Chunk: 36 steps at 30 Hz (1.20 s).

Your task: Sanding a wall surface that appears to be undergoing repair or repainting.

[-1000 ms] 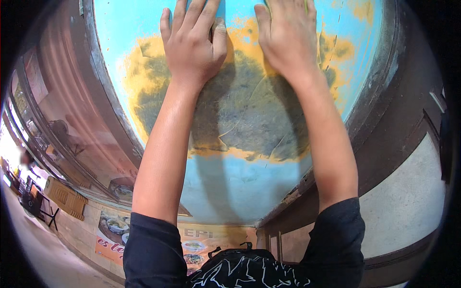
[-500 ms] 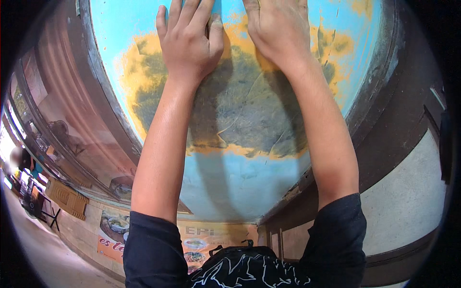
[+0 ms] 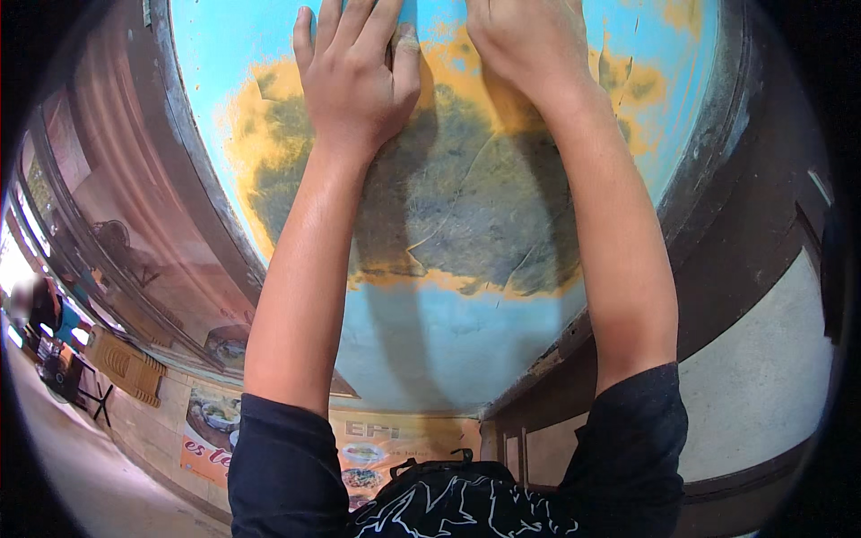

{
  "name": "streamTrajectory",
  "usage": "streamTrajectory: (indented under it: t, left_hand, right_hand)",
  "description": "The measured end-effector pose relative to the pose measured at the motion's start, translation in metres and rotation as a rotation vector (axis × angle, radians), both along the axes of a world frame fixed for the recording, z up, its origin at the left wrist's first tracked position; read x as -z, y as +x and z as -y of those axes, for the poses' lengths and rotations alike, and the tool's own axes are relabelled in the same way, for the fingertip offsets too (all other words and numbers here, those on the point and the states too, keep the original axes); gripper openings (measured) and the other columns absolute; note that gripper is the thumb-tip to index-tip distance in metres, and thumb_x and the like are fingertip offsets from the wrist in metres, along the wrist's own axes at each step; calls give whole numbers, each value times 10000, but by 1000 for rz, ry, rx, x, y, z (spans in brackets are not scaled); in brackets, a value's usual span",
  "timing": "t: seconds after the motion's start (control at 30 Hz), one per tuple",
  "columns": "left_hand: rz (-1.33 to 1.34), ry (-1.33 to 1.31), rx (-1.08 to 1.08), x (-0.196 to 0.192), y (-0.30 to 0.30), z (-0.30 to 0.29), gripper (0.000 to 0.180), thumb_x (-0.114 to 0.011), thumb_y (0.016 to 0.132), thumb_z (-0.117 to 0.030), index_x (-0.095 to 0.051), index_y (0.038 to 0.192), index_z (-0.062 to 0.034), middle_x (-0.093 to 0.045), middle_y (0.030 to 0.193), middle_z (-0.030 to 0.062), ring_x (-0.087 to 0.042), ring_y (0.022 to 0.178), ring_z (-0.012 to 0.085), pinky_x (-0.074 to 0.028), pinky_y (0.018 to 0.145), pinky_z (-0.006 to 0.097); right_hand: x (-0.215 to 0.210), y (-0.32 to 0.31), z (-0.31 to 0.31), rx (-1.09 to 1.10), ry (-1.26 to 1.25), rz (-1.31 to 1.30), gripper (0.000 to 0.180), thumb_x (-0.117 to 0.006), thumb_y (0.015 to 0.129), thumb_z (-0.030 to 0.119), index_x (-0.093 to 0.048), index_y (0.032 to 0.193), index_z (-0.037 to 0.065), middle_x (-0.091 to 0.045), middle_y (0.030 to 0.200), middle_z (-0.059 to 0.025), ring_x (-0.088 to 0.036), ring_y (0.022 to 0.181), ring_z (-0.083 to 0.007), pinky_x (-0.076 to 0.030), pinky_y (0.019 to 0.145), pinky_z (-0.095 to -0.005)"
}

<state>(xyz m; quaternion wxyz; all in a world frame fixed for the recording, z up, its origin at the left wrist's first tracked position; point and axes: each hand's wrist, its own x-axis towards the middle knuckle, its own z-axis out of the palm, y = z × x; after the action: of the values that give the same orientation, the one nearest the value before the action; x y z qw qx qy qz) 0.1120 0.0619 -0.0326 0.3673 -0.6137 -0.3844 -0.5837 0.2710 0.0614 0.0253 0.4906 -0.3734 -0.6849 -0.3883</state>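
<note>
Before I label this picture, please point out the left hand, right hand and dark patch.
Left hand [image 3: 357,79]: head view, back of the hand.
Right hand [image 3: 527,40]: head view, back of the hand.
Dark patch [image 3: 480,197]: head view, near its middle.

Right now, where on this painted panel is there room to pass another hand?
Between the left forearm and right forearm: the dark patch and, below its yellow edge, a turquoise strip. Crowded up top, where left hand and right hand cover the panel.

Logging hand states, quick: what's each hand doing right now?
Left hand: open, spread over the painted board, nothing seen in its grasp.
Right hand: cannot tell; the picture's top edge cuts it off.
</note>
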Motion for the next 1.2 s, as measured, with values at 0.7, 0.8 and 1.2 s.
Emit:
streamTrajectory:
  t: [0.7, 0.8, 1.2]
  left_hand:
    - [-38, 63, -19, 16, -1, -13, 547, -492, 939, -163, -563, 1477, -91, -484, 1593, 107, -352, 1522, 372, -201, 1248, 576]
    - [-29, 53, -13, 16, 2, -12, 545, -494, 939, -163, -566, 1475, -93, -486, 1591, 105, -353, 1522, 372, -201, 1247, 577]
    - [-47, 82, -20, 8, -7, -7, 550, -499, 936, -160, -556, 1478, -90, -489, 1589, 104, -350, 1524, 369, -200, 1247, 583]
  right_hand:
    - [70, 19, 12, 49, -181, 29, 633, -339, 1112, 352, -271, 1600, -45, -252, 1683, -220, -209, 1566, -396, -140, 1276, -525]
    - [70, 27, 7, 3, -177, 31, 629, -355, 1105, 342, -290, 1591, -53, -272, 1668, -248, -216, 1558, -420, -151, 1271, -529]
    - [60, 42, 30, 18, -206, -49, 626, -370, 1102, 333, -297, 1589, -53, -268, 1668, -256, -202, 1562, -431, -130, 1274, -526]
